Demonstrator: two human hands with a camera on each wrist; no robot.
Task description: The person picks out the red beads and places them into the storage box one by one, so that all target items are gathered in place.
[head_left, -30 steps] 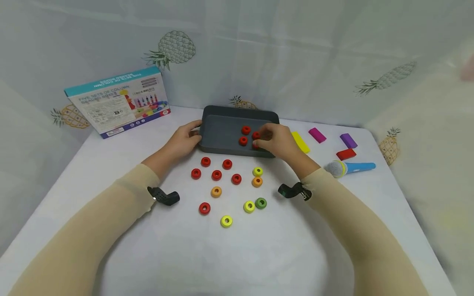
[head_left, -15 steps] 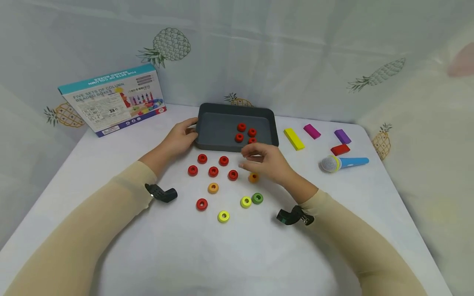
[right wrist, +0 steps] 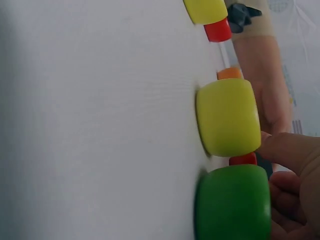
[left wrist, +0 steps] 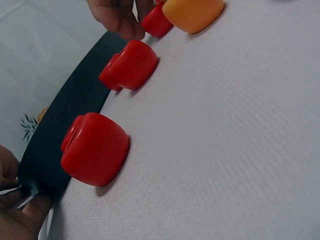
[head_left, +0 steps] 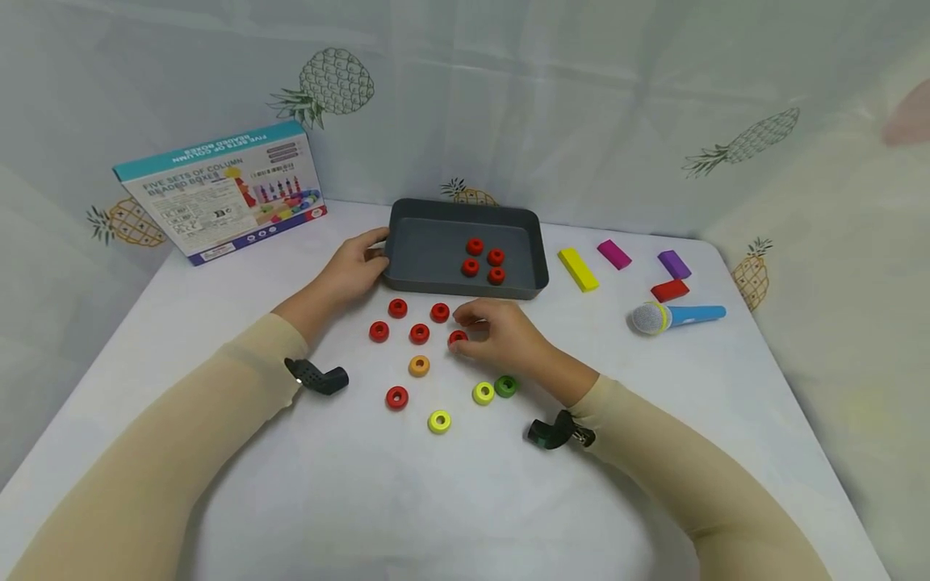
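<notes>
A printed toy box (head_left: 218, 194) leans against the curtain well to the left of the dark grey tray (head_left: 429, 262). The left hand (head_left: 349, 274) grips the tray's left rim, thumb over the edge and fingers curled against the outside wall. Four red beads (head_left: 483, 261) lie inside the tray, toward its right half. In front of the tray, four more red beads (head_left: 408, 319) sit loose on the white table (head_left: 436, 500), with an orange bead (head_left: 418, 365), another red bead (head_left: 396, 397) and a yellow bead (head_left: 439, 421) nearer the person. The right hand (head_left: 501, 339) rests on the table in front of the tray, its fingertips (head_left: 465, 345) narrowed round a red bead (head_left: 457, 337). A yellow bead (head_left: 483, 393) and a green bead (head_left: 505, 386) lie just beside that wrist. Right of the tray lie coloured blocks (head_left: 577, 269) and a toy microphone (head_left: 676, 316).
</notes>
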